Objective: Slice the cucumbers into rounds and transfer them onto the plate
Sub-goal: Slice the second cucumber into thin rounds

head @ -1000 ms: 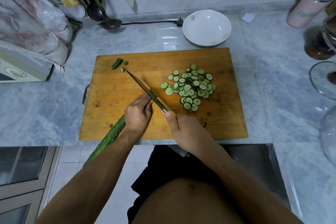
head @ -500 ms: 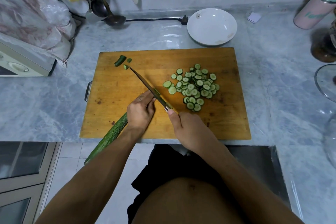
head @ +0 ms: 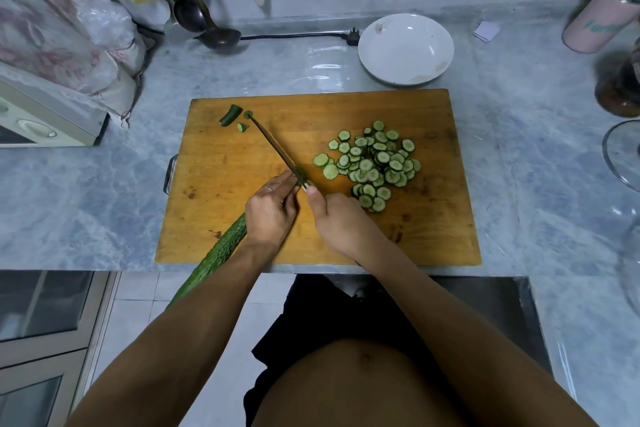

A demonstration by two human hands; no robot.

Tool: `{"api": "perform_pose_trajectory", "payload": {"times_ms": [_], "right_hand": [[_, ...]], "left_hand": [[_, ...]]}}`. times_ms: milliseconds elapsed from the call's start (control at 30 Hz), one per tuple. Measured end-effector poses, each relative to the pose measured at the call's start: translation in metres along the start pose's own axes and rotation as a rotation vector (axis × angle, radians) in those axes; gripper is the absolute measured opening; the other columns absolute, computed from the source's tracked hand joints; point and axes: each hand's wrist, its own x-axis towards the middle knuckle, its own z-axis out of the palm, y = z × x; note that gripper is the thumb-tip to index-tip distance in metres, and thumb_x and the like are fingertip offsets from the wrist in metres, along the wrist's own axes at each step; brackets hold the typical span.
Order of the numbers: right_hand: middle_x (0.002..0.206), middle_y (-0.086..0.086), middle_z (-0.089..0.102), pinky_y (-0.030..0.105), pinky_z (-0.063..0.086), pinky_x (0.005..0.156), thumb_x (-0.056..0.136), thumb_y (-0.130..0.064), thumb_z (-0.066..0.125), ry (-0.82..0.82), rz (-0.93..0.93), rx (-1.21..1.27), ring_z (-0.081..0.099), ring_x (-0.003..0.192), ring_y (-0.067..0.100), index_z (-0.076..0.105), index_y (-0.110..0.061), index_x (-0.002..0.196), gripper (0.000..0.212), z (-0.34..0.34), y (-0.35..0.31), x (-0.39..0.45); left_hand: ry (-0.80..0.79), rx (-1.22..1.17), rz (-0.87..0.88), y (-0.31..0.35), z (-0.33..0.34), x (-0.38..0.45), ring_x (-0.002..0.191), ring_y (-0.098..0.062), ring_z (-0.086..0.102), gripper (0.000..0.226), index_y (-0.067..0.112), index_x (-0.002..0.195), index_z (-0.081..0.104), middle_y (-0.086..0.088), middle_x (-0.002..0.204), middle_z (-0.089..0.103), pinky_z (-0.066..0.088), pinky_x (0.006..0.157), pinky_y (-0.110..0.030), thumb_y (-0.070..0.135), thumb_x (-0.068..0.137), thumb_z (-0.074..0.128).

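A wooden cutting board (head: 433,239) lies on the grey counter. My left hand (head: 272,211) grips a long green cucumber (head: 214,255) that sticks out past the board's near-left edge. My right hand (head: 341,224) holds the knife (head: 275,147) by its handle, thumb on top, with the blade pointing to the far left over the cucumber's cut end. A heap of cucumber rounds (head: 372,165) lies right of the blade. Two or three trimmed end pieces (head: 231,115) sit near the blade tip. The white plate (head: 406,48) stands behind the board and holds no cucumber.
A ladle (head: 207,24) and hanging utensils are at the back left, beside a cloth-covered appliance (head: 48,114). A cable with a plug (head: 351,35) runs along the wall. A pink bottle (head: 602,10), dark jar (head: 620,87) and glass lid (head: 623,156) stand at the right.
Both hands and the knife stay in about the same place on the board, the blade working at the cucumber's cut end. The camera view has shifted slightly.
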Motion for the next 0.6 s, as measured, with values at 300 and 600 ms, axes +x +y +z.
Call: {"api": "perform_pose_trajectory", "payload": {"times_ms": [300,600], "right_hand": [[0.067,0.005,0.054,0.032,0.039,0.067,0.103,-0.055,0.016,0.040,-0.012,0.003,0.058,0.076,0.026,0.052,-0.013,0.064,0.068,-0.002,0.006,0.003],[0.051,0.004,0.035,0.025,0.028,0.046,0.105,-0.049,0.019,0.081,-0.068,0.063,0.035,0.047,0.019,0.035,-0.014,0.055,0.063,-0.033,0.019,-0.023]], "left_hand": [[0.019,-0.027,0.012,0.000,-0.002,-0.001,0.108,-0.021,0.067,0.025,0.007,0.112,0.073,-0.010,0.117,0.070,0.053,0.093,-0.032,0.008,0.088,0.065],[-0.038,-0.028,0.058,0.001,-0.011,-0.005,0.111,-0.018,0.066,0.034,0.008,0.116,0.072,-0.007,0.123,0.067,0.049,0.098,-0.027,-0.003,0.085,0.064]]}}
